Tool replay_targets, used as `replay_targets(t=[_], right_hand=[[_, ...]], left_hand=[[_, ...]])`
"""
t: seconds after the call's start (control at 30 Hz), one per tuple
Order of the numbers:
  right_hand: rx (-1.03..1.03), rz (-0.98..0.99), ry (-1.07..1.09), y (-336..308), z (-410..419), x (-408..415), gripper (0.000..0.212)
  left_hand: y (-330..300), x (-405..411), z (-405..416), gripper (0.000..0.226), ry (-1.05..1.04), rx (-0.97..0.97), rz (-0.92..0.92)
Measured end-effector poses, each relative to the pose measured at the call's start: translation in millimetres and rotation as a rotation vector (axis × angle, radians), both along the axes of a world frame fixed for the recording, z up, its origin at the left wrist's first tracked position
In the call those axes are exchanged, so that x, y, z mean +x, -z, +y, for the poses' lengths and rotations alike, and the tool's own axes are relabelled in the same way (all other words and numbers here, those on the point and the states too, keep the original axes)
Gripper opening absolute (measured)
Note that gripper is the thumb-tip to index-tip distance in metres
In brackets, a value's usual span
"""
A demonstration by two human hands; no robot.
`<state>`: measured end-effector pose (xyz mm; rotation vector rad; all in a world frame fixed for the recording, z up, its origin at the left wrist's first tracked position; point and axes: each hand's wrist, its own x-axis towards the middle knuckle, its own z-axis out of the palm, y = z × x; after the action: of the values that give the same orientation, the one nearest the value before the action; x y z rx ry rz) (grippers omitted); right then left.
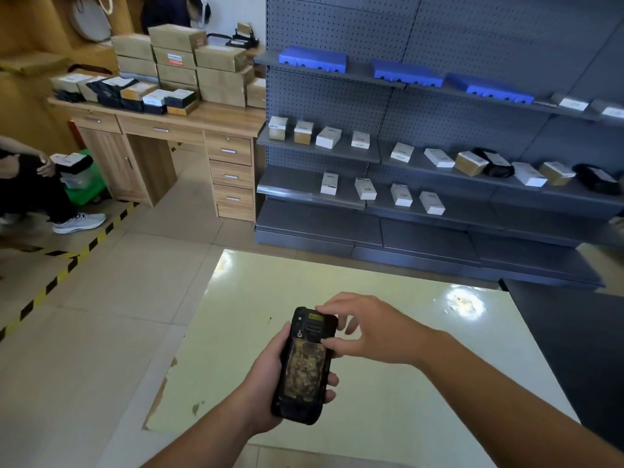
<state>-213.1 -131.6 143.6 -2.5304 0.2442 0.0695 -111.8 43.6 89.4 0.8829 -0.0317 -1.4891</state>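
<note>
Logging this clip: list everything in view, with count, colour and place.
handheld device: one, black, yellowish back panel, held above the table
table: one, pale yellow-green top, foreground
shelf unit: one, grey, right
blue trays: three, top shelf
small boxes: many, white or brown, middle shelves
desk: one, wooden, back left
cardboard boxes: a stack, brown, on the desk
floor tape: yellow-black stripes, left
other person: one, dark clothes, far left
left hand: grips the device's lower half
right hand: pinches its upper end
</note>
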Motion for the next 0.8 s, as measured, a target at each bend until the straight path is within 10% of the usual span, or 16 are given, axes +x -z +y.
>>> replay_targets(t=[0.57,0.8], right_hand=[[-0.596,-0.011,-0.380,-2,-4,-7,0.040],[-0.444,-0.297,0.120,16,52,-1,0.009]], left_hand=[[9,-10,9,0.073,0.101,-0.001,0.075],[16,-13,-4,0.069,-0.138,0.125,-0.035]])
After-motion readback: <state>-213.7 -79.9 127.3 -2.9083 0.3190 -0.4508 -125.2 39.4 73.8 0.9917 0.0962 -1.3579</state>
